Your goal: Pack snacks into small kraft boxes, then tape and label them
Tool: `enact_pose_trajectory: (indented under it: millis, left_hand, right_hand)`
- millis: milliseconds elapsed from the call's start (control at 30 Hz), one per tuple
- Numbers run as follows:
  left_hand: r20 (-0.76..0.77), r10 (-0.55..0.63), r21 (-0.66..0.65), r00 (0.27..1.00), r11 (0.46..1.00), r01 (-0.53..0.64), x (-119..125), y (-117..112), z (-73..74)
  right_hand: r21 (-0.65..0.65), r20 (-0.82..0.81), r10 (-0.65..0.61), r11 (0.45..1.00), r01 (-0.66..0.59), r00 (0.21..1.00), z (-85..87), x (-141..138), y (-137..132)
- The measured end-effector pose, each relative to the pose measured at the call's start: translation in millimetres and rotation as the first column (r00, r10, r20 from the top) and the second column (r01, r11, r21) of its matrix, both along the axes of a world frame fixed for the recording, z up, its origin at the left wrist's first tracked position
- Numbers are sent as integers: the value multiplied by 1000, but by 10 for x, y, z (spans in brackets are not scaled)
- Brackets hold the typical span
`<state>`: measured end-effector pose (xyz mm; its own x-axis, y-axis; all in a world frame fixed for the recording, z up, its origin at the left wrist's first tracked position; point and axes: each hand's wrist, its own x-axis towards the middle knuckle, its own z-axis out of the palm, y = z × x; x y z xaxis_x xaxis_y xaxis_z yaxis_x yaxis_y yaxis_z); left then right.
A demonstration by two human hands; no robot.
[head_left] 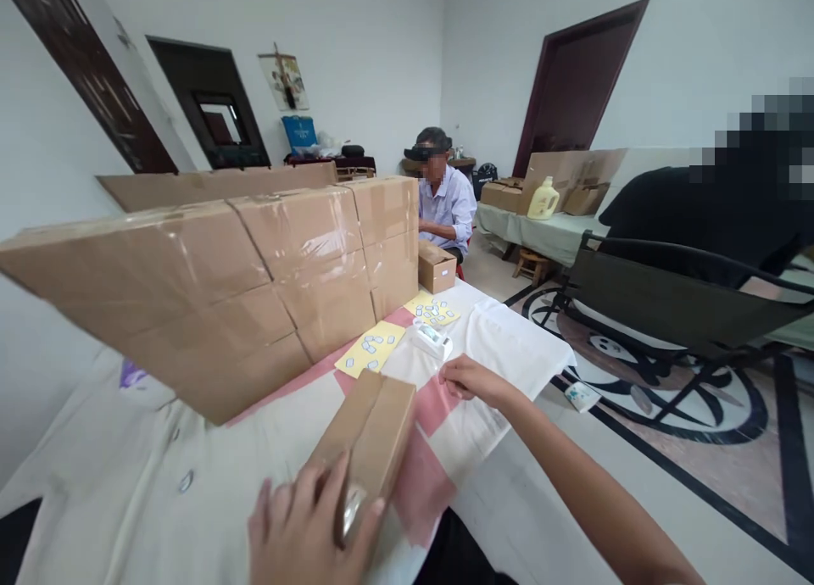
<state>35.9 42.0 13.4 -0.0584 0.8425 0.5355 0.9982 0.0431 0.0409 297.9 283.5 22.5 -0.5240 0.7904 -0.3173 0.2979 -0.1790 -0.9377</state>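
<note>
My left hand [305,530] rests at the near end of a small brown cardboard box [375,428] that lies on the cloth-covered table [127,475], fingers curled over its edge. My right hand [471,380] reaches out past the box, fingers bent down onto the cloth close to a small white device [431,339]. Whether it pinches anything is hidden. Two yellow sheets [370,348] carrying several small blue-grey pieces lie beyond the box.
A wall of large taped cartons [254,271] stands along the table's left side. Another person [442,197] sits at the far end beside a small open carton [436,267]. A dark folding chair [674,292] stands on the right, and a yellow jug [543,200] on a far table.
</note>
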Motion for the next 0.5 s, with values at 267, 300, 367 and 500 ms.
enact_pose_trajectory:
  millis: [267,300,367,500]
  left_hand:
    - [152,59,-110,987,993,-42,963,232,194]
    - [157,74,-112,985,992,-57,1023,241,209]
    - [168,91,-120,982,990,-71,1092,247,231]
    - [166,119,-146,979,985,-95,1139,250,250]
  right_hand:
    - [-45,103,351,936,-348,931,737,-447,-298]
    - [-52,140,361,933,-357,922,758,-522,-284]
    - [-76,217,399,917,-392,891,781,-677,-256]
    - [-131,318,556,828,-545,768,828,-960,-240]
